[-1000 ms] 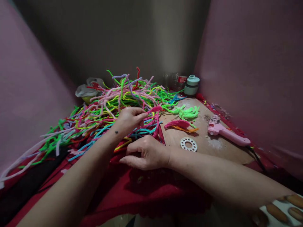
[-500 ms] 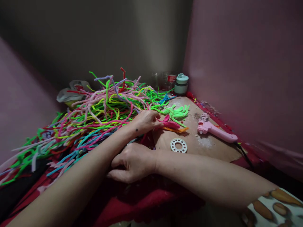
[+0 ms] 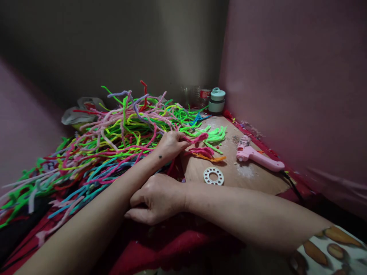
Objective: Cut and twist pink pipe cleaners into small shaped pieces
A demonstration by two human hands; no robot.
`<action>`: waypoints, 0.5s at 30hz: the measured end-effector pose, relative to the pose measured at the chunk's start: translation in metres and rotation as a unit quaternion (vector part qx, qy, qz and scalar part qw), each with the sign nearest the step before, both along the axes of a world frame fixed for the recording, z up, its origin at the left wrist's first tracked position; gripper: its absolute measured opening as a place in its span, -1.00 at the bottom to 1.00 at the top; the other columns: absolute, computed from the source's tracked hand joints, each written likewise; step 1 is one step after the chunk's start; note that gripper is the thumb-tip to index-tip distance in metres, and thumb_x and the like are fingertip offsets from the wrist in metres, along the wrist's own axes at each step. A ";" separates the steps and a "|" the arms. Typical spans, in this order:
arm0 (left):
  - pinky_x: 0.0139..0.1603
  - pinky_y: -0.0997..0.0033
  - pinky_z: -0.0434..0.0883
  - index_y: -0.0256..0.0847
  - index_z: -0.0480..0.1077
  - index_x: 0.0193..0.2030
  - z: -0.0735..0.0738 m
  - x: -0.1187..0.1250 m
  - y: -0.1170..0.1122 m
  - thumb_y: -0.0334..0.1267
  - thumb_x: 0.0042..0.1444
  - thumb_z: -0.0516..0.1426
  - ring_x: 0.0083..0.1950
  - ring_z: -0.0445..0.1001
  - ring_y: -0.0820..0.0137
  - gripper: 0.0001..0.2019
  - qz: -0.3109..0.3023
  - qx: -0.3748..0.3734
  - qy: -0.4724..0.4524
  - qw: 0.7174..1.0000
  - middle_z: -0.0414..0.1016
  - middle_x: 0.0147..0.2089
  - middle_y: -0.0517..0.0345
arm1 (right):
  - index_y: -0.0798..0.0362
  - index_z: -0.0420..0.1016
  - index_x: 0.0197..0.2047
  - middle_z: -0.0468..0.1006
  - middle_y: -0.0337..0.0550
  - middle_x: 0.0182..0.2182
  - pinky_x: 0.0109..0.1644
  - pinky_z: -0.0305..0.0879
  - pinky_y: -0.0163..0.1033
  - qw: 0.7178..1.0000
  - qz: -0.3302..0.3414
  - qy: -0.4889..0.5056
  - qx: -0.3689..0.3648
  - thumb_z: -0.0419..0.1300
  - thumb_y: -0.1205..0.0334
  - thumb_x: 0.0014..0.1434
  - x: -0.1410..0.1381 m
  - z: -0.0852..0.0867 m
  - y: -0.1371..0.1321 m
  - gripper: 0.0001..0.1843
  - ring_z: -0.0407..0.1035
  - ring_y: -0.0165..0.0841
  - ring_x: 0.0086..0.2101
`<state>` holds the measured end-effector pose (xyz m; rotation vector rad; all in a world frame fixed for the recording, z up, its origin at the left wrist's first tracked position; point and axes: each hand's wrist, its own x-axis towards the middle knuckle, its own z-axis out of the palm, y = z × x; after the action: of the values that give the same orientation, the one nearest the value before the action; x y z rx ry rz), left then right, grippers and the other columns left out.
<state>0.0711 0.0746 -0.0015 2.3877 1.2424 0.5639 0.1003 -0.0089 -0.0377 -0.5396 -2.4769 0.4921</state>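
Reaching over the board's left edge, my left hand [image 3: 172,146] pinches a deep pink twisted pipe cleaner piece [image 3: 200,138], its looped end pointing right. Just below that lie more deep pink pipe cleaner pieces [image 3: 204,152] and an orange pipe cleaner [image 3: 213,157]. A bunch of bright green pipe cleaners [image 3: 216,134] rests behind them. My right hand [image 3: 157,199] is closed beside my left forearm, nearer to me; whatever its fingers may hold is hidden. In front of the pink pieces is a pale ring-shaped disc with holes [image 3: 205,176].
A large tangled heap of colourful pipe cleaners [image 3: 114,133] covers the left side. A pink glue gun [image 3: 262,159] with a black cord lies on the brown board [image 3: 229,175]. At the back stand a mint-green bottle [image 3: 217,101] and clear bottles, against the walls. Red cloth [image 3: 160,248] hangs in front.
My left hand has lifted a deep pink piece slightly, up and away from the other pink pieces on the board. My right hand stays closed by the left forearm. The view has shifted slightly.
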 end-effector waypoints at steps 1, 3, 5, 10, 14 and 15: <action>-0.50 0.50 0.13 -0.31 0.52 -0.45 -0.001 0.000 0.001 -0.22 -0.08 0.10 -0.51 0.25 0.47 -0.78 0.001 0.000 0.003 1.000 0.33 -0.63 0.23 | 0.10 0.50 -0.51 0.52 -0.16 -0.55 -0.45 0.05 -0.30 1.000 0.001 0.002 0.003 0.02 0.10 0.12 0.000 0.000 0.000 -0.65 0.32 -0.38 -0.49; -0.49 0.50 0.14 -0.32 0.52 -0.44 -0.002 0.001 0.003 -0.23 -0.09 0.11 -0.50 0.26 0.47 -0.78 0.000 0.000 0.016 1.000 0.36 -0.61 0.22 | 0.10 0.50 -0.51 0.51 -0.17 -0.55 -0.45 0.05 -0.30 1.000 0.001 0.008 0.005 0.02 0.11 0.12 -0.001 -0.002 0.001 -0.65 0.31 -0.39 -0.49; -0.48 0.50 0.15 -0.32 0.52 -0.41 -0.002 -0.001 0.004 -0.20 -0.10 0.13 -0.48 0.28 0.46 -0.77 -0.001 -0.003 0.018 1.000 0.38 -0.58 0.21 | 0.10 0.50 -0.52 0.51 -0.18 -0.56 -0.45 0.05 -0.30 1.000 0.001 0.017 0.005 0.02 0.11 0.12 0.000 -0.002 0.001 -0.66 0.31 -0.40 -0.51; -0.43 0.49 0.22 -0.31 0.51 -0.36 0.012 -0.016 0.000 -0.19 -0.11 0.12 -0.44 0.33 0.44 -0.75 0.008 -0.012 -0.042 0.999 0.45 -0.50 0.18 | 0.09 0.48 -0.52 0.51 -0.19 -0.56 -0.46 0.04 -0.33 1.000 -0.020 0.020 -0.012 0.05 0.12 0.12 0.002 0.000 -0.002 -0.68 0.30 -0.42 -0.53; -0.40 0.49 0.27 -0.32 0.50 -0.37 0.038 -0.044 -0.013 -0.19 -0.09 0.11 -0.44 0.35 0.44 -0.75 0.055 -0.019 -0.102 0.993 0.47 -0.47 0.15 | 0.07 0.48 -0.50 0.50 -0.20 -0.56 -0.48 0.02 -0.35 0.999 -0.028 0.007 -0.015 0.07 0.12 0.12 0.003 0.003 -0.006 -0.71 0.29 -0.45 -0.54; -0.40 0.49 0.27 -0.32 0.50 -0.37 0.044 -0.053 -0.015 -0.19 -0.09 0.12 -0.43 0.35 0.45 -0.76 0.076 -0.019 -0.108 0.991 0.47 -0.47 0.16 | 0.07 0.48 -0.50 0.50 -0.20 -0.56 -0.48 0.02 -0.36 1.000 -0.025 0.010 -0.015 0.08 0.12 0.12 0.002 0.003 -0.007 -0.72 0.29 -0.46 -0.54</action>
<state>0.0179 0.0591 0.0420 2.1463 1.3317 0.8136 0.1028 -0.0160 -0.0348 -0.6051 -2.4350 0.5125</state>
